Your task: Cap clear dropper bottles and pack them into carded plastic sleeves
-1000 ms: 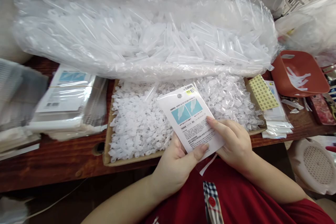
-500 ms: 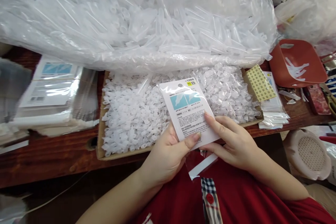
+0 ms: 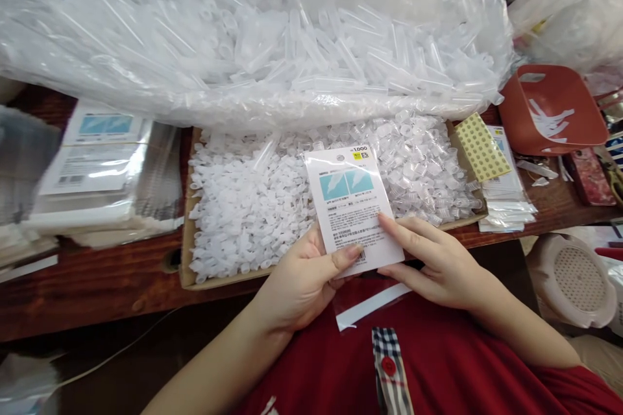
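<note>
Between my two hands is a printed package card (image 3: 357, 217) in a clear plastic sleeve, its printed side towards me. My left hand (image 3: 309, 272) grips its lower left, thumb across the front and fingers behind. The fingers of my right hand (image 3: 431, 259) pinch the right edge near the bottom corner. Below the card hangs the sleeve's clear flap with a white strip (image 3: 372, 308) along it. Behind the card stands a shallow cardboard box (image 3: 224, 282), with small white nozzle tips (image 3: 248, 220) on the left and clear caps (image 3: 421, 175) on the right.
A big clear bag of translucent tubes (image 3: 311, 45) lies behind the box. Banded sleeved cards (image 3: 92, 162) are stacked at left. On the right are a yellow sticker sheet (image 3: 483, 148), more packages (image 3: 509, 204), a red-brown basket (image 3: 555, 104) and a beige perforated stool (image 3: 577, 279).
The card has turned slightly more upright and shifted a little right in my hands. The flap with the white strip below it has swung out flatter. Both hands keep their hold.
</note>
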`<move>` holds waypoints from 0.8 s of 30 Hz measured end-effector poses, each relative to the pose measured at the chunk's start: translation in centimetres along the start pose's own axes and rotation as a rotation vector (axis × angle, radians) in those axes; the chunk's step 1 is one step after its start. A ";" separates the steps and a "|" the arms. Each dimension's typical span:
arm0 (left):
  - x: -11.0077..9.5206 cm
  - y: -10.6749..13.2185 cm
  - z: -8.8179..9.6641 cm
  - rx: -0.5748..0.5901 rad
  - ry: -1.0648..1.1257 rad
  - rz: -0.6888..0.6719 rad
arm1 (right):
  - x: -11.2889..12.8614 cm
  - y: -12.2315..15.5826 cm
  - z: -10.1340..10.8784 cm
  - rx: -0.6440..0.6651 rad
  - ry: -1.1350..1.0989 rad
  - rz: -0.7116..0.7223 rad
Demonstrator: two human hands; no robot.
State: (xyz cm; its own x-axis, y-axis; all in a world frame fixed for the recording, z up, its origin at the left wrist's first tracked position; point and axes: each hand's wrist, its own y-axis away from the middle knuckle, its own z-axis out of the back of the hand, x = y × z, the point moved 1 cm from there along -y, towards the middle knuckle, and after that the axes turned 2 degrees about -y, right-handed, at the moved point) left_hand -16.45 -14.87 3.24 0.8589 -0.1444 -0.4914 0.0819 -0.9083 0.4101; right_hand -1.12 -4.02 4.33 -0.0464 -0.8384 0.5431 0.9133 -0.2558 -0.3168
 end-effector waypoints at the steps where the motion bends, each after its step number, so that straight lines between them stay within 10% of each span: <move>1: 0.0 0.0 0.0 -0.008 -0.008 0.010 | 0.0 0.1 0.0 -0.006 0.019 0.006; 24: 3.0 1.9 2.1 -0.152 -0.251 0.283 | -1.5 4.2 -1.9 -0.076 0.055 0.056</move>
State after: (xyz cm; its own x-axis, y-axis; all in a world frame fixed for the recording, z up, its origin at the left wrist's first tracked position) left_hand -14.78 -17.78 0.96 0.7094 -0.4890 -0.5076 -0.0502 -0.7534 0.6557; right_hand 2.01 -4.69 0.72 -0.0202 -0.8767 0.4805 0.8820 -0.2420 -0.4044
